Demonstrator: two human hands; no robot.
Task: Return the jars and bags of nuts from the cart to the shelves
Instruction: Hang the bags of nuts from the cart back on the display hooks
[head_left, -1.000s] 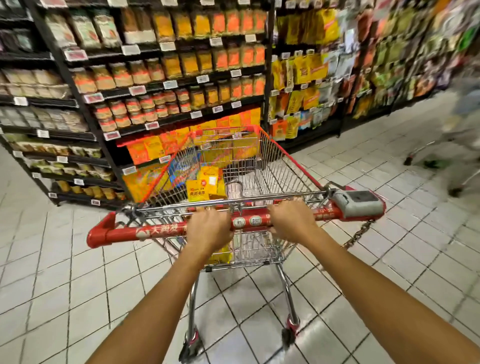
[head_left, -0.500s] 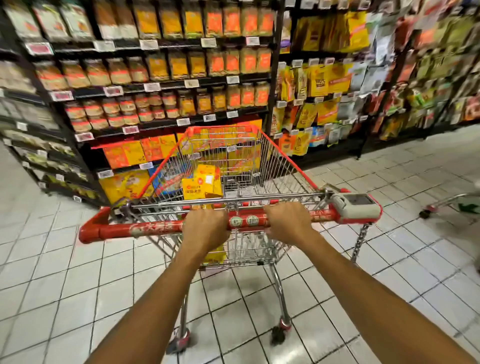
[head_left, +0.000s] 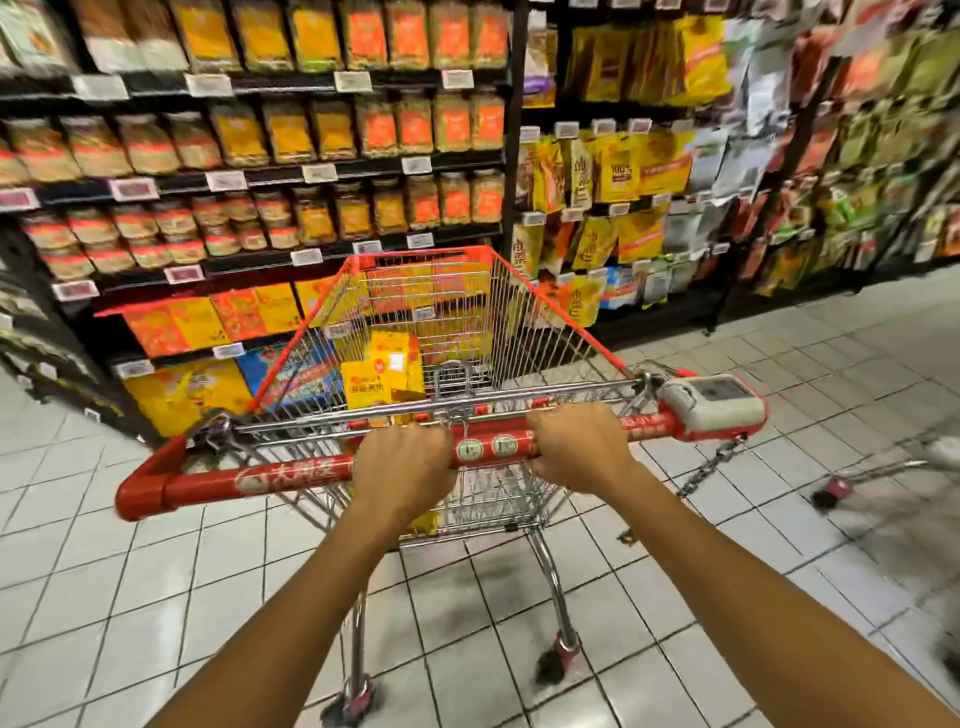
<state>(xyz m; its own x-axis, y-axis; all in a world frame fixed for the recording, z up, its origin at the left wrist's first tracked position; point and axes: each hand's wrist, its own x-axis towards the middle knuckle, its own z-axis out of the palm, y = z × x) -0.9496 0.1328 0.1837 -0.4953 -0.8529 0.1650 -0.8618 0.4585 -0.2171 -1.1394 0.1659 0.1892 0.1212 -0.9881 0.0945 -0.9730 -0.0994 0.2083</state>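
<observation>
A wire shopping cart (head_left: 561, 332) with red trim stands in front of me, nose toward the shelves. Its red handle bar (head_left: 291, 475) runs across the middle of the view. My left hand (head_left: 400, 467) grips the bar left of centre and my right hand (head_left: 576, 447) grips it right of centre. Yellow bags of nuts (head_left: 382, 376) stand inside the basket; what lies lower in it is hidden. Black shelves (head_left: 270, 176) ahead hold rows of nut jars (head_left: 358, 210) with orange and yellow labels, and yellow and red bags (head_left: 208, 322) lower down.
Hanging snack bags (head_left: 618, 171) fill the racks to the right of the jars. A grey coin lock (head_left: 711, 402) with a chain sits at the bar's right end. Part of another cart (head_left: 883, 467) shows at the right edge. White tiled floor (head_left: 104, 571) surrounds me.
The cart and I have rolled closer to the jar shelves and turned slightly right. Both hands have stayed on the handle bar.
</observation>
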